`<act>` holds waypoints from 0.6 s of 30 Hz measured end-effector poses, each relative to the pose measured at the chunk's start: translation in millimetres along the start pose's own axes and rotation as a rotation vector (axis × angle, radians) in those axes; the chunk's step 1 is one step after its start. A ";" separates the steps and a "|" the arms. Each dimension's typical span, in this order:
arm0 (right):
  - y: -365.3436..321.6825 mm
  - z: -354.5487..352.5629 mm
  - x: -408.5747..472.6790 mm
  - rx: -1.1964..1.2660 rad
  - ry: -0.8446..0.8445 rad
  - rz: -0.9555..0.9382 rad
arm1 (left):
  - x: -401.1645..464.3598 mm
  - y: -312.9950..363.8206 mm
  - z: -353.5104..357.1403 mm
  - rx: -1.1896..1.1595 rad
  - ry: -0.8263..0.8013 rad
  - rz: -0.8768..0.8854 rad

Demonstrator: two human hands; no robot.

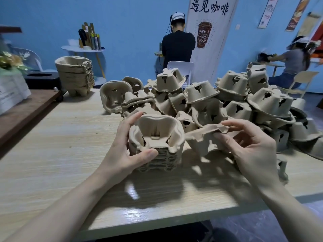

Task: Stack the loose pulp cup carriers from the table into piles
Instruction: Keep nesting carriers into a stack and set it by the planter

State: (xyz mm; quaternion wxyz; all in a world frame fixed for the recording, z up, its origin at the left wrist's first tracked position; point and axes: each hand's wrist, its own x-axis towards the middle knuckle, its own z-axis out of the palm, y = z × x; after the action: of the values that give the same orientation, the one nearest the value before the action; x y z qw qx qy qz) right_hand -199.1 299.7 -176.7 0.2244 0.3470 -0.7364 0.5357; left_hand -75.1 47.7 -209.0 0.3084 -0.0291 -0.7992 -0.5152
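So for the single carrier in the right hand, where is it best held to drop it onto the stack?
Probably by its flared rim, from the right, as the right hand pinches it now. The loose carrier sits tilted beside the stack, cup mouth up, and the thin rim is the easiest part to pinch. That leaves its underside free to nest into the top cup, while the left hand steadies the stack.

carriers (232, 102): tan-brown | table (52, 154): pale wood grain | wall (122, 23): blue | banner (208, 41): white
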 end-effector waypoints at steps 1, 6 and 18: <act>0.2 -0.5 -0.8 -0.001 0.018 -0.007 | 0.3 -0.2 -0.1 -0.006 0.004 -0.001; 2.0 2.8 0.5 0.086 0.079 0.072 | 0.5 -1.8 -1.4 -0.010 0.025 0.003; -34.3 32.9 17.5 0.227 0.202 -0.114 | -1.6 -1.9 0.5 0.014 0.007 0.005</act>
State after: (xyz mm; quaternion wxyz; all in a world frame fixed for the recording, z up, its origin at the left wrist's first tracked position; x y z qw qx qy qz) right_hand -183.5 257.5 -153.3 0.2867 0.3556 -0.6239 0.6341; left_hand -74.7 47.6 -211.5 0.3127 -0.0273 -0.8016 -0.5089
